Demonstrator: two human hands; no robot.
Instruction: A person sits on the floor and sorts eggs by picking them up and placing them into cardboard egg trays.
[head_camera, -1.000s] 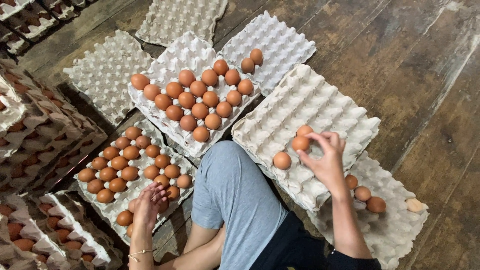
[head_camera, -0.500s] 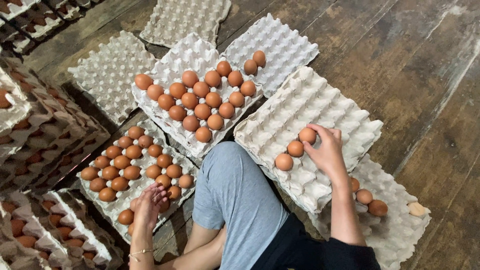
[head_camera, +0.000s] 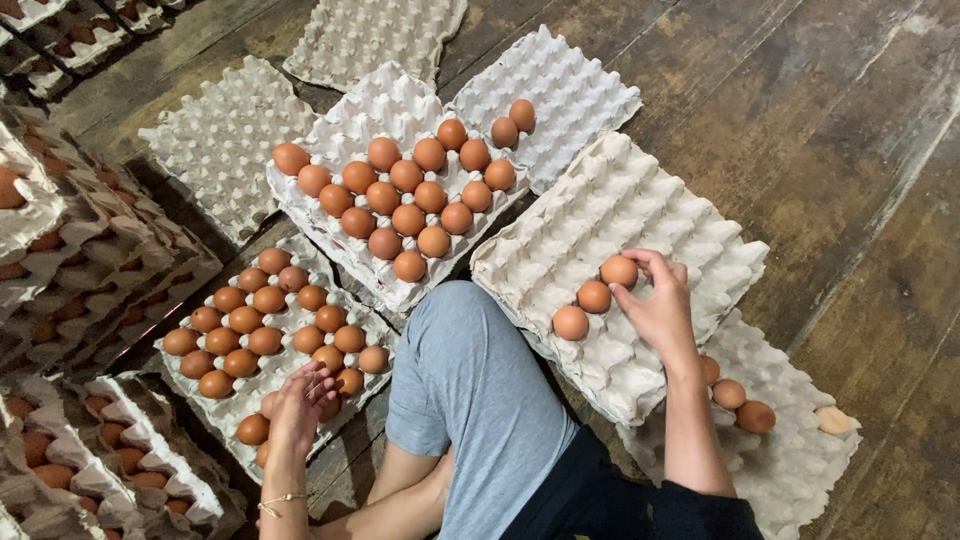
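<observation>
Eggs were what both hands worked at. The right hand (head_camera: 660, 310) rested on a pale tray (head_camera: 640, 210) to the right of the knee, its fingertips closed on a brown egg (head_camera: 619, 271) sitting in a cup near the tray's middle. Two more eggs (head_camera: 582, 310) lay in a slanting row just beside it, toward the person; the other cups were bare. The left hand (head_camera: 298, 405) lay on the near edge of a fuller tray (head_camera: 215, 418) on the left, fingers curled loosely over the eggs there; whether it gripped one could not be told. A thin bracelet (head_camera: 282, 499) circled that wrist.

Between the two hands rose a knee (head_camera: 470, 370) in grey cloth. Beyond it, a third tray (head_camera: 400, 95) held about three rows of brown eggs. Under the right forearm a lower tray (head_camera: 790, 470) showed a few eggs at its near side, and a pale scrap (head_camera: 835, 420) lay at its right edge. Bare trays (head_camera: 220, 140) lay farther off on the dark wooden floor (head_camera: 850, 120). Stacks of filled trays (head_camera: 70, 250) stood along the left.
</observation>
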